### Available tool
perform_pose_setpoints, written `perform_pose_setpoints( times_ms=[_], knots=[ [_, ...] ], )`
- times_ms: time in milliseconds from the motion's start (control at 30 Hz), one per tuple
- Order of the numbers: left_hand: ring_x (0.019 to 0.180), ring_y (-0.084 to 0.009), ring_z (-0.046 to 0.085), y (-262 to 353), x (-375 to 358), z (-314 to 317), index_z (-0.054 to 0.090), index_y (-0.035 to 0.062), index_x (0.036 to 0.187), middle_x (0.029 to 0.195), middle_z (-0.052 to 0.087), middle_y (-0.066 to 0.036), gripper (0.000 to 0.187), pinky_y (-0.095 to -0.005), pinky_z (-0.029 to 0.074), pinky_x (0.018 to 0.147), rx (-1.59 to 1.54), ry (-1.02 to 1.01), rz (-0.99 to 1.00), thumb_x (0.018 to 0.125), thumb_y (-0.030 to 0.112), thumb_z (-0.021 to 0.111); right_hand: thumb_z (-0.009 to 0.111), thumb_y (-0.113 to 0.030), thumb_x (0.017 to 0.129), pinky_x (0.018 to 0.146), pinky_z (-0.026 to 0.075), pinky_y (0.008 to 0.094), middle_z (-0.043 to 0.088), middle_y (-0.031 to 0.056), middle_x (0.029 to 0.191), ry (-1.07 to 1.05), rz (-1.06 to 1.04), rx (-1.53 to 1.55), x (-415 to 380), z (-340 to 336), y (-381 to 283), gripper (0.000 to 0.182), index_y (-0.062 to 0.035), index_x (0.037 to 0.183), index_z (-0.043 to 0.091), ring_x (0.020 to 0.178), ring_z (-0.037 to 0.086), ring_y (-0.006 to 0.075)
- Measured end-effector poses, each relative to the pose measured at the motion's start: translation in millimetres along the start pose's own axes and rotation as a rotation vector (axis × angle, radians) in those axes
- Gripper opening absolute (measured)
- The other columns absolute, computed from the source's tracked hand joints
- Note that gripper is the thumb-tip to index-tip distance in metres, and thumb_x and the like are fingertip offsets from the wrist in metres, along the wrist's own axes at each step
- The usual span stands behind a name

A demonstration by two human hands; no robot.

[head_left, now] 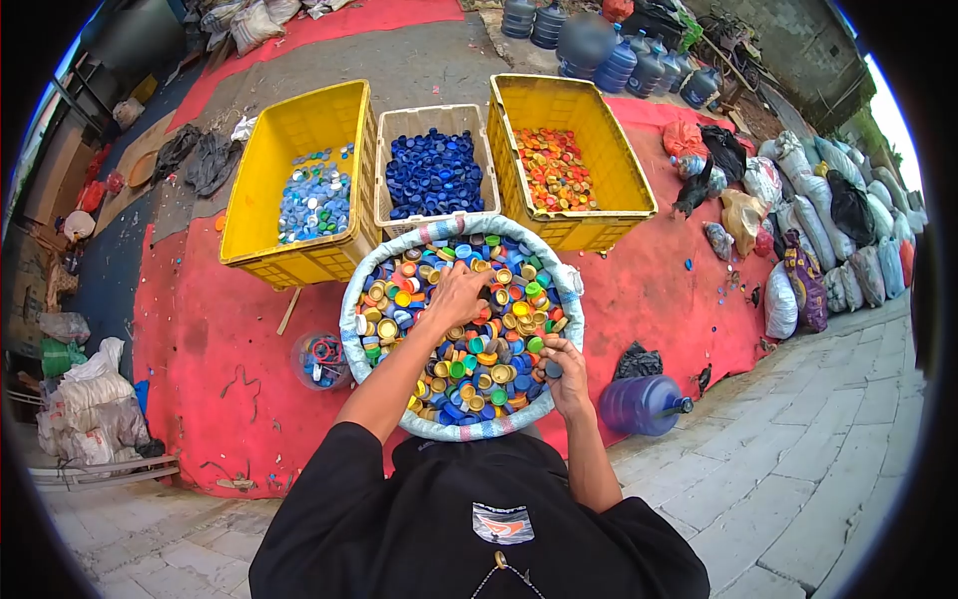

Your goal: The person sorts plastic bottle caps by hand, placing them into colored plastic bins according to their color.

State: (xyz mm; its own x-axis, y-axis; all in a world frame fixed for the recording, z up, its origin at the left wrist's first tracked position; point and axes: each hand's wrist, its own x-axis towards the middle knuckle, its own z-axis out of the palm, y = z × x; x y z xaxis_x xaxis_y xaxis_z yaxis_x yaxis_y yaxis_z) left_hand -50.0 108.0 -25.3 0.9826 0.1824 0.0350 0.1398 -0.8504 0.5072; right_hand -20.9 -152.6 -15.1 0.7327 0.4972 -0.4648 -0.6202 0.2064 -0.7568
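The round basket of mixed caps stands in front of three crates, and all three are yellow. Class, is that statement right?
Not quite: the colour is wrong for one. The head view shows that the middle crate is off-white, and only the outer crates are yellow. The round basket of mixed caps does stand in front of them.

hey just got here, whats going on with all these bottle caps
A person is handling mixed-colour caps in a round basket. The left hand reaches in among them; the right hand, near the rim, seems to pinch a dark cap. Beyond stand a left yellow crate with mostly light blue caps, a pale crate with dark blue ones, and a right yellow crate with mainly orange and red.
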Motion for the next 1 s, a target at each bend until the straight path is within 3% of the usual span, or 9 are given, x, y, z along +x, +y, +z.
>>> perform_pose_setpoints(
  times_ms=[133,267,333,533,733,767,867,900,1000],
  knots=[
    [0.105,-0.0284,0.054,1,-10,-2,0.059,0.011,0.123,0.099,0.065,-0.01,0.057,-0.043,0.037,0.091,-0.151,0.194,0.002,0.07,0.017,0.078,0.062,-0.008,0.083,0.059,0.046,0.0259,0.059,0.0034,0.085,0.014,0.005,-0.076,0,1,0,0.022,-0.0063,0.104,0.055,0.067,0.057,0.01],
    [0.09,-0.0194,0.061,-4,-25,-4,0.058,0.0019,0.118,0.099,0.063,-0.009,0.044,-0.0352,0.049,0.081,-1.176,0.23,-0.344,0.077,0.013,0.072,0.068,-0.006,0.078,0.059,0.047,0.0275,0.06,0.0037,0.084,0.079,-0.104,-0.442,5,5,5,0.029,-0.004,0.105,0.057,0.069,0.056,0.0111],
    [0.084,-0.0156,0.059,3,-43,-16,0.059,0.0027,0.102,0.091,0.06,-0.007,0.024,-0.0319,0.051,0.079,-1.753,0.405,-0.401,0.078,0.003,0.063,0.07,-0.006,0.076,0.061,0.047,0.0297,0.062,0.0063,0.084,0.054,-0.25,-0.757,10,4,11,0.033,-0.0016,0.106,0.058,0.069,0.058,0.014],
    [0.086,-0.0217,0.061,-14,-108,-15,0.06,0.0009,0.089,0.089,0.061,-0.011,0.01,-0.0342,0.051,0.081,-2.306,0.539,-0.51,0.079,0.001,0.058,0.076,-0.009,0.07,0.067,0.049,0.0356,0.064,0.0158,0.089,-0.06,-0.391,-1.236,7,25,12,0.042,0.0016,0.107,0.059,0.072,0.061,0.0244],
    [0.08,-0.0134,0.06,-20,-153,-16,0.06,0.0069,0.095,0.088,0.061,-0.003,0.011,-0.0285,0.052,0.069,-2.113,0.554,-0.63,0.086,0.006,0.064,0.078,-0.012,0.07,0.078,0.047,0.0454,0.062,0.0228,0.095,-0.11,-0.41,-1.326,5,47,19,0.042,0.0027,0.103,0.058,0.088,0.06,0.0393],
    [0.077,-0.0112,0.059,-22,-160,-12,0.06,0.0078,0.096,0.088,0.061,-0.002,0.01,-0.0262,0.051,0.063,-2.061,0.533,-0.627,0.087,0.006,0.064,0.079,-0.014,0.07,0.072,0.049,0.0414,0.063,0.0202,0.09,-0.108,-0.582,-1.368,12,38,31,0.042,0.0017,0.104,0.06,0.079,0.062,0.0343],
    [0.077,-0.0086,0.059,-6,-172,-27,0.06,0.0093,0.097,0.085,0.06,0.0,0.017,-0.0239,0.049,0.058,-1.835,0.429,-0.73,0.083,0.005,0.069,0.078,-0.011,0.07,0.074,0.049,0.0426,0.064,0.0209,0.091,-0.101,-0.544,-1.414,13,41,31,0.041,0.0021,0.104,0.06,0.083,0.062,0.0375],
    [0.074,-0.0089,0.058,-4,-174,-24,0.061,0.0067,0.1,0.085,0.062,0.0,0.025,-0.0252,0.048,0.059,-1.663,0.444,-0.772,0.079,0.006,0.073,0.078,-0.009,0.07,0.075,0.049,0.043,0.065,0.0216,0.093,-0.099,-0.49,-1.397,12,45,29,0.04,0.0026,0.104,0.06,0.084,0.063,0.0378],
    [0.074,-0.0105,0.056,-14,-183,0,0.061,0.0035,0.106,0.09,0.064,-0.002,0.034,-0.0267,0.048,0.062,-0.845,0.41,-0.494,0.075,0.008,0.076,0.077,-0.008,0.071,0.072,0.049,0.0381,0.065,0.0201,0.092,-0.084,-0.558,-1.362,17,41,33,0.039,0.0032,0.104,0.06,0.079,0.063,0.0298]
  ],
)
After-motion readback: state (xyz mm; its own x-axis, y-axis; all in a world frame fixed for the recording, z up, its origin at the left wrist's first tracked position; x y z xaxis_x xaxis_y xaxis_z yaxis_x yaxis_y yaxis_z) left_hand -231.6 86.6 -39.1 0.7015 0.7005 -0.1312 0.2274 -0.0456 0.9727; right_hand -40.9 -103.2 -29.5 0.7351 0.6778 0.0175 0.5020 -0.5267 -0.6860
